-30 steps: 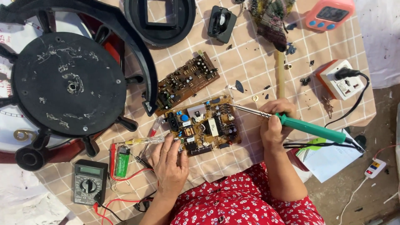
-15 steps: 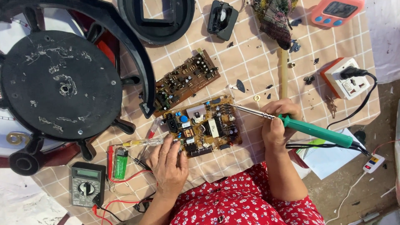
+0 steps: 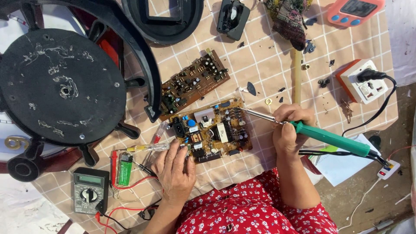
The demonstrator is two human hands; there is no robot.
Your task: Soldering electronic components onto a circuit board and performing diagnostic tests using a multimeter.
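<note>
1. In the middle of the checked surface (image 3: 260,65): a yellow-brown circuit board (image 3: 212,130) full of small parts. This board is the landmark for all the rest.
2. Just below the board's lower left corner: the left hand (image 3: 175,167), lying flat, fingers (image 3: 178,147) spread a little, tips touching the board's lower edge.
3. Just right of the board: the right hand (image 3: 288,130), fingers curled tight around a soldering iron (image 3: 320,136) with a green handle.
4. From that hand toward the board: the iron's thin metal tip, slanting up and left, its end over the board's upper right edge. Touching or not, cannot tell.
5. Up and left of the board, close by: a second, darker brown circuit board (image 3: 193,82), tilted.
6. Left of the board, by the left hand: a clear-handled screwdriver (image 3: 145,148) lying flat.
7. Down and left of the board: a green lighter (image 3: 125,169), then a grey multimeter (image 3: 90,190) with red and black wires.
8. Far left of the board: a big round black disc (image 3: 60,86) with a curved black frame around it.
9. Up and right of the board, well apart: a white and orange power socket (image 3: 364,82) with a black plug in it.
10. Below the board: a red flowered sleeve (image 3: 260,208).
</note>
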